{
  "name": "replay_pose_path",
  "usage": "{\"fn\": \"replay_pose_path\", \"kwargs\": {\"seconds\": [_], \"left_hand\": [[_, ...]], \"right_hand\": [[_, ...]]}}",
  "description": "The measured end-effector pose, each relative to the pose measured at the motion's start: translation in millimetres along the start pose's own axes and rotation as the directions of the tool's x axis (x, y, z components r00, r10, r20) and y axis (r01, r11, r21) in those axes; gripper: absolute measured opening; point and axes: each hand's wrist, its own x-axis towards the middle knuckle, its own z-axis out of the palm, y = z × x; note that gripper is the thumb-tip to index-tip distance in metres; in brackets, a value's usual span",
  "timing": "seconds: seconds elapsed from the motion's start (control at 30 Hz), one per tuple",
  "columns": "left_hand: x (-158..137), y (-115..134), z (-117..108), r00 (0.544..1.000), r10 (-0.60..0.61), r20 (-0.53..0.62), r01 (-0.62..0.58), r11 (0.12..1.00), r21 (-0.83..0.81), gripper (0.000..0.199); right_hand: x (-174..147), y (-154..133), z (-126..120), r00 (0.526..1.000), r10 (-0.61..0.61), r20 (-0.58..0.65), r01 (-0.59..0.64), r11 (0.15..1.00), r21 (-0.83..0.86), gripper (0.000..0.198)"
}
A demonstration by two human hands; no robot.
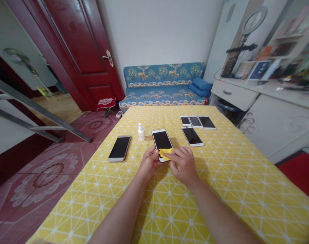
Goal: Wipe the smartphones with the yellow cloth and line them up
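My left hand (149, 162) is closed around the lower left edge of a white-fronted smartphone (162, 139) with a dark screen, tilted up off the table. A yellow cloth (165, 153) lies against the lower part of its screen. My right hand (182, 164) presses this cloth onto the glass, its fingers curled and one finger on top. Just beyond the phone stands a small white bottle (141, 133) with a narrow tip. To the left a larger gold-edged phone (119, 148) lies face up, apart from both hands.
On the right of the yellow patterned table (169, 210) lie several more phones: one white phone (192, 136) nearer me and a row of phones (195, 122) behind it. Beyond the table is a blue sofa (164, 89). A white dresser (235, 93) stands at the right.
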Motion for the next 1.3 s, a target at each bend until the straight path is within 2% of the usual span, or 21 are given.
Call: {"fn": "replay_pose_path", "kwargs": {"seconds": [0.1,0.2,0.37,0.47,0.6,0.7,0.8,1.0,1.07,1.13,1.2,1.3], "left_hand": [[-1.5,0.6,0.2,0.999,-0.043,0.031,0.042,0.998,0.042,0.053],[-3.5,0.2,1.9,0.993,-0.087,0.085,0.078,0.992,0.102,0.054],[-7.3,1.3,6.0,0.968,-0.185,0.172,0.15,0.969,0.198,0.06],[-9.2,2.5,6.6,0.953,-0.235,0.189,0.185,0.951,0.249,0.064],[-10.0,1.0,5.5,0.949,-0.253,0.19,0.197,0.942,0.272,0.06],[-8.4,-3.0,3.9,0.965,-0.218,0.147,0.177,0.951,0.252,0.044],[-5.2,-4.9,2.6,0.988,-0.136,0.068,0.123,0.979,0.162,0.029],[0.1,3.4,2.8,0.998,0.011,-0.054,-0.012,0.999,-0.03,0.042],[1.5,4.4,2.6,0.994,0.038,-0.098,-0.046,0.996,-0.08,0.037],[3.6,2.5,1.6,0.991,0.014,-0.13,-0.033,0.989,-0.146,0.024],[6.2,-1.1,0.0,0.986,-0.066,-0.151,0.033,0.976,-0.215,0.012],[8.9,-6.1,-2.1,0.979,-0.161,-0.126,0.123,0.955,-0.271,0.01]], "right_hand": [[0.1,8.2,0.0,1.0,0.028,-0.006,-0.028,0.999,-0.039,0.036],[0.8,16.2,0.4,0.996,0.087,-0.033,-0.089,0.992,-0.091,0.037],[0.1,34.6,-1.8,0.965,0.233,-0.119,-0.253,0.946,-0.203,0.037],[-0.3,41.3,-3.9,0.954,0.252,-0.161,-0.283,0.934,-0.217,0.035],[1.2,35.7,-4.4,0.972,0.178,-0.152,-0.202,0.966,-0.16,0.038],[2.2,23.8,-3.2,0.992,0.089,-0.093,-0.098,0.991,-0.09,0.04],[1.4,10.5,-0.1,0.999,0.038,-0.038,-0.039,0.999,-0.024,0.039],[-0.7,-10.1,6.5,0.999,-0.031,0.007,0.03,0.998,0.056,0.036],[0.1,-13.4,6.8,0.998,-0.054,-0.022,0.056,0.996,0.076,0.036],[1.3,-14.5,6.5,0.994,-0.078,-0.078,0.085,0.992,0.091,0.034],[2.1,-13.9,5.9,0.987,-0.098,-0.13,0.111,0.989,0.099,0.03],[1.8,-12.2,4.8,0.976,-0.125,-0.178,0.145,0.984,0.1,0.03]]}}
